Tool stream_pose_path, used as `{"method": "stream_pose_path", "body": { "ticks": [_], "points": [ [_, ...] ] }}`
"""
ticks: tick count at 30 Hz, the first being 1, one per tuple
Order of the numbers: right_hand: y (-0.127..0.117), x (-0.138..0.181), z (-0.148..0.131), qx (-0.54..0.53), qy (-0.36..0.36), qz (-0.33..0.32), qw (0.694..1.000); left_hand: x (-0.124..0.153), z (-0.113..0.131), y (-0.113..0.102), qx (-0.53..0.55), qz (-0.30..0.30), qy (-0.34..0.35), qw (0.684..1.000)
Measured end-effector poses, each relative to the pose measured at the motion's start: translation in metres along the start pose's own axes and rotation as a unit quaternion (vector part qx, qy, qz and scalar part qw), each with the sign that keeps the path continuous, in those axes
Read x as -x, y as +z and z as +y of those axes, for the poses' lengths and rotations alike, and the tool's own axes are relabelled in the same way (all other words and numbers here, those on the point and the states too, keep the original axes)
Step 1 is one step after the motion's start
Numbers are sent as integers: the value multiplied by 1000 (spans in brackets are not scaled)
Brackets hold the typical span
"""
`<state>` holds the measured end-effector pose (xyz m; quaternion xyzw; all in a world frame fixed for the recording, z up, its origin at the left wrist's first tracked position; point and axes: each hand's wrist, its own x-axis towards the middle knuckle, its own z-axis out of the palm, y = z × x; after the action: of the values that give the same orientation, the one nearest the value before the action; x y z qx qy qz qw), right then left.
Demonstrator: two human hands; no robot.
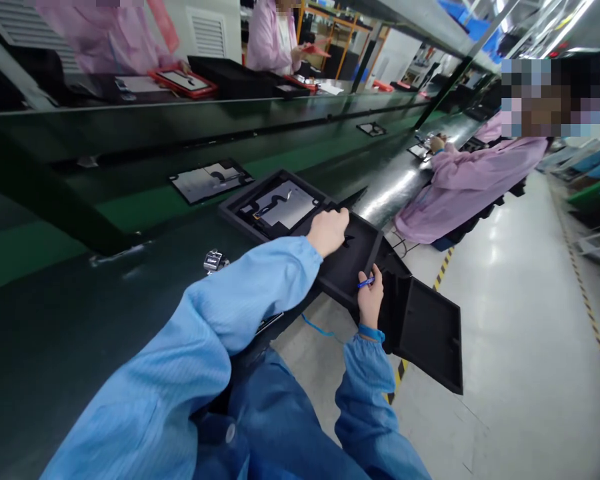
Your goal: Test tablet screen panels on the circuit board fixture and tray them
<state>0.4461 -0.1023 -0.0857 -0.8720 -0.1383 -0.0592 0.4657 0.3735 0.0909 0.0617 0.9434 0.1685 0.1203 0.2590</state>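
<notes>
An open black foam case (300, 217) lies at the edge of the dark workbench, and a grey metal plate (286, 204) with a curved cutout sits in its recess. My left hand (329, 232) grips the case's raised middle edge, with the fingers curled over it. My right hand (370, 297) is lower down at the case's near edge, pinching a blue pen (365, 283). The case's black lid (425, 333) hangs open past the bench edge, over the floor. Light-blue sleeves cover both my arms.
A second metal plate (211, 181) lies on the green conveyor belt (145, 207) beyond the case. A small metal clamp (216, 261) sits on the bench edge. Co-workers in pink smocks (470, 187) work along the line, with red trays nearby.
</notes>
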Motion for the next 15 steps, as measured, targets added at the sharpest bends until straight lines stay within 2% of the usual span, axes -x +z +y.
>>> {"method": "stream_pose_path", "body": {
  "ticks": [3,5,6,7,8,10,13,15],
  "points": [
    [0,-2,2,2,5,4,1000,-7,-41,-39,44,43,-39,997],
    [1,-4,4,2,7,6,1000,14,-68,-65,99,83,-60,990],
    [1,-5,5,3,7,6,1000,35,-80,-78,142,111,-69,981],
    [2,-6,5,3,6,7,1000,62,-88,-89,252,160,-78,951],
    [2,-7,6,4,5,9,1000,94,-95,-100,351,213,-98,906],
    [4,-8,7,6,-1,17,1000,169,-100,-115,458,262,-172,832],
    [4,-10,4,15,-20,34,999,278,-97,-120,477,342,-294,754],
    [3,-10,-4,27,-44,61,997,333,-96,-108,474,385,-370,700]
  ]
}}
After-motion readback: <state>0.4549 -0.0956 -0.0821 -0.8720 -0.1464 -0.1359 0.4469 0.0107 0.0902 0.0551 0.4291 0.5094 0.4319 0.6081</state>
